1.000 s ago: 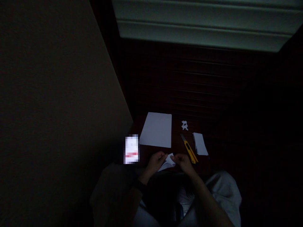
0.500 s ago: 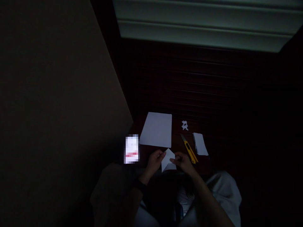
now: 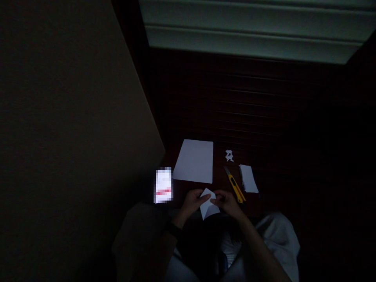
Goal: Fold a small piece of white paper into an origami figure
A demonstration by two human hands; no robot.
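Observation:
In the dim head view my left hand point(image 3: 192, 201) and my right hand point(image 3: 227, 203) both pinch a small folded white paper point(image 3: 208, 205) between them, close to my body at the near edge of a dark table point(image 3: 219, 182). The fingertips of both hands meet at the paper's upper part; its lower point hangs down. A full white sheet point(image 3: 194, 160) lies flat just beyond the hands.
A yellow utility knife point(image 3: 235, 187) lies right of the hands, beside a smaller white paper piece point(image 3: 248, 178). A little crumpled paper scrap point(image 3: 229, 155) sits farther back. A lit, blurred screen point(image 3: 163, 185) stands at the left. A wall fills the left side.
The small paper has been turned and refolded between my hands: it lay flatter a second ago, then stood up, and now points downward. Both hands stayed in place.

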